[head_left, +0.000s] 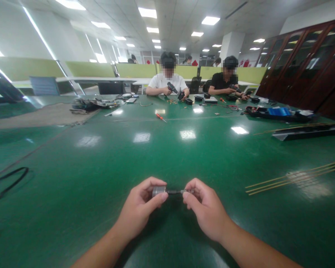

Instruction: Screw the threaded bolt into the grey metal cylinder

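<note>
Between thumb and fingers, my left hand (pixel 141 203) grips a short grey metal cylinder (pixel 158 190) that looks like a small motor. A thin dark shaft (pixel 173 192) reaches sideways from the cylinder towards my right hand (pixel 205 204). There my right thumb and fingertips pinch a small metal piece (pixel 185 191) at the shaft's far end. Fingers cover much of both parts, and I cannot tell whether the piece is fixed to the shaft. Both hands are held close above the green table (pixel 167 160).
An orange screwdriver (pixel 160 117) lies further back. Thin brass-coloured rods (pixel 290 178) and a dark metal channel (pixel 309 131) are at right. A black cable loop (pixel 13 182) is at left, a scrap pile (pixel 92 104) behind. Across the table, two people hold power drills (pixel 172 88).
</note>
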The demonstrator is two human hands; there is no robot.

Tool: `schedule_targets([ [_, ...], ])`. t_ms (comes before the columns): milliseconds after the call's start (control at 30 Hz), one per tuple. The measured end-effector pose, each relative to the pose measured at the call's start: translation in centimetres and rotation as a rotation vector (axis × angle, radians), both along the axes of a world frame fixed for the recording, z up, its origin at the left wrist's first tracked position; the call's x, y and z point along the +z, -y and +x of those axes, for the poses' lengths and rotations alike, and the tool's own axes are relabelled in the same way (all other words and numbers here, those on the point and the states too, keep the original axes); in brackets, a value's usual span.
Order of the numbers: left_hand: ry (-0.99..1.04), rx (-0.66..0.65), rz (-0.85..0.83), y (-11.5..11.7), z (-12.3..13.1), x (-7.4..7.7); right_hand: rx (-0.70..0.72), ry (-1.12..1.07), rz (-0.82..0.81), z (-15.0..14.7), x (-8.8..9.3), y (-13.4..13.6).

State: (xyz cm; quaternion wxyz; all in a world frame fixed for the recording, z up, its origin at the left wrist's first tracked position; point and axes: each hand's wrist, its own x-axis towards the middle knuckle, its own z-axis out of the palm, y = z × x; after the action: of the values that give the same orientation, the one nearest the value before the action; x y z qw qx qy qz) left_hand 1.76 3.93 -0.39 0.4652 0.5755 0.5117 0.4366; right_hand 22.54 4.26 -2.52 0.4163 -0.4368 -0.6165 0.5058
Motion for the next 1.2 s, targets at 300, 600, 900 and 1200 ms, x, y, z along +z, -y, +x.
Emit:
schedule_targets([
  [300,-0.011,0.005,-0.017,-0.1,-0.2,-0.2,0.009,-0.005,-0.012,0.0,-0.2,-0.1],
  [600,-0.007,0.011,-0.022,-0.2,-0.3,-0.2,-0.006,-0.036,0.006,0.0,-0.2,0.1],
  [900,0.227,0.068,0.035,-0.5,-0.4,-1.1,0.002,-0.029,0.014,-0.1,0.0,0.2],
  [1200,0.205,0.173,0.038,-0.8,-0.7,-1.1,0.034,0.001,0.021,-0.5,0.2,0.2],
])
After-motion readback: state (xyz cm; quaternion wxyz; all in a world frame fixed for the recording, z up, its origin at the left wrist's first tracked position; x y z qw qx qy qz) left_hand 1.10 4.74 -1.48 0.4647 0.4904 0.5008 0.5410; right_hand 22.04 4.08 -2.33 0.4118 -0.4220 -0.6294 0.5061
